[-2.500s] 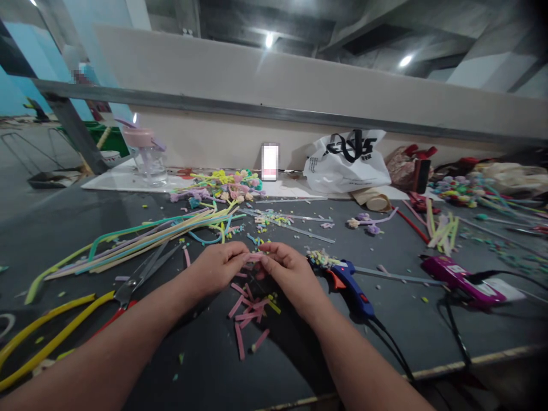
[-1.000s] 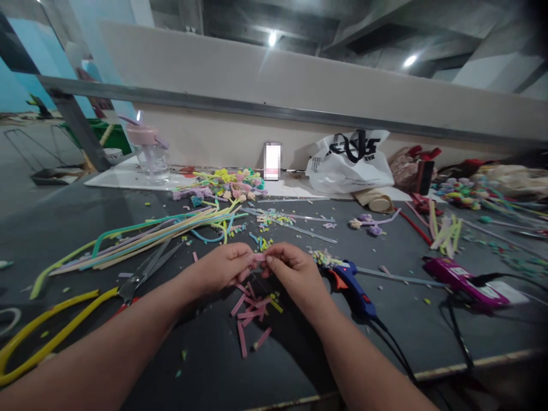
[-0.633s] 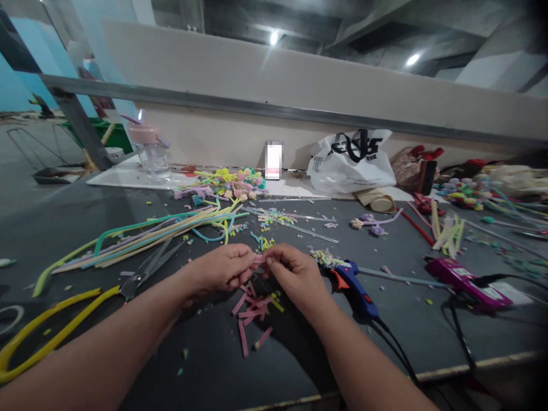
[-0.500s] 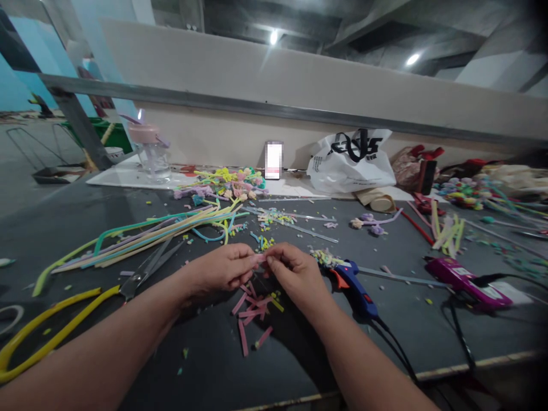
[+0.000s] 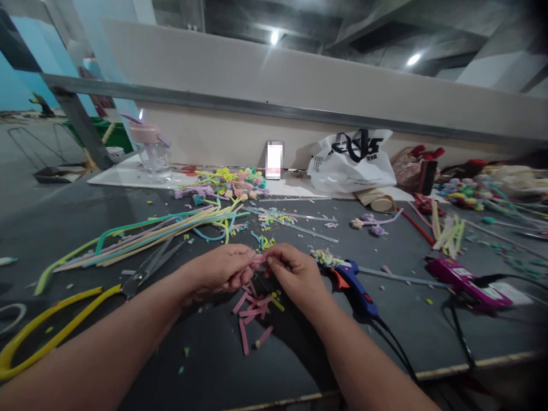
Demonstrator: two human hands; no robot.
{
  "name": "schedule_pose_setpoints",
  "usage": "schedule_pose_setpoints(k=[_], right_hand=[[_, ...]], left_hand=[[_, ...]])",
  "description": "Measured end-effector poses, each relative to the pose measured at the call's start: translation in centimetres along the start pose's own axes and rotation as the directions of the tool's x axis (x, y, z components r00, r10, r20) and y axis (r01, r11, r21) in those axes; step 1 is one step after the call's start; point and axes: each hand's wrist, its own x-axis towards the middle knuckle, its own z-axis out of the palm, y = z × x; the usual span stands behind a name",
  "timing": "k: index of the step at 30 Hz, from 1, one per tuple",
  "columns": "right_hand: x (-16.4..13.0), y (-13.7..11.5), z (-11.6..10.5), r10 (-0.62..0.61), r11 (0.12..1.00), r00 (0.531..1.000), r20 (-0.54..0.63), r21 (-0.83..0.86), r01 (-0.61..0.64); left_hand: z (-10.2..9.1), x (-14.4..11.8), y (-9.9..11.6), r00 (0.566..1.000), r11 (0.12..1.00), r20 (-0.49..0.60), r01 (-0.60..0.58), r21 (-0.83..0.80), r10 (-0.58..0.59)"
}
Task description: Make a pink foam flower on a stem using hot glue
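My left hand (image 5: 220, 270) and my right hand (image 5: 292, 272) meet over the dark table (image 5: 64, 222), fingertips pinching the same short pink pipe cleaner piece (image 5: 258, 258) between them. Just below the hands lies a small heap of cut pink pieces (image 5: 252, 314). A blue glue gun (image 5: 353, 283) rests right beside my right hand. Scissors with red handles (image 5: 145, 269) lie to the left of my left hand.
Long pastel pipe cleaners (image 5: 145, 234) fan out at the left, with yellow ones (image 5: 47, 337) at the near left edge. A purple glue gun (image 5: 460, 275) and cables lie at the right. Finished flowers (image 5: 222, 185), a jar (image 5: 150, 153), a phone (image 5: 274, 160) and a white bag (image 5: 351, 162) line the back.
My hands have stayed together on the pink piece, the fingers shifting only slightly. The view has drifted a little.
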Motion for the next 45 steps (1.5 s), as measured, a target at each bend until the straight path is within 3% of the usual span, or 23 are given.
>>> schedule_pose_setpoints(k=[6, 11, 20, 30, 39, 45], right_hand=[[0.12, -0.56, -0.15, -0.064, 0.988, 0.997, 0.038, -0.140, 0.069], [0.12, -0.79, 0.05, 0.021, 0.999, 1.000, 0.018, -0.029, -0.020], [0.17, -0.84, 0.14, 0.150, 0.985, 0.989, -0.006, 0.087, -0.149], [0.10, -0.68, 0.07, 0.206, 0.966, 0.978, 0.028, 0.155, -0.208], [0.14, -0.58, 0.22, 0.224, 0.949, 0.974, 0.037, 0.219, -0.226], [0.23, -0.79, 0.11, 0.299, 0.877, 0.949, 0.095, 0.365, -0.313]], left_hand=[[-0.25, 0.41, -0.43, 0.995, 0.990, 0.007, 0.097, -0.099, -0.096], [-0.35, 0.39, -0.61, 1.000, 0.999, 0.007, -0.006, -0.033, 0.006], [-0.55, 0.33, -0.41, 0.977, 0.913, 0.021, -0.205, 0.353, 0.212], [0.01, -0.06, 0.09, 0.950, 0.809, -0.026, -0.251, 0.531, 0.312], [0.03, -0.08, 0.04, 0.933, 0.759, -0.006, -0.290, 0.583, 0.361], [-0.01, 0.01, 0.04, 0.914, 0.721, 0.002, -0.321, 0.615, 0.405]])
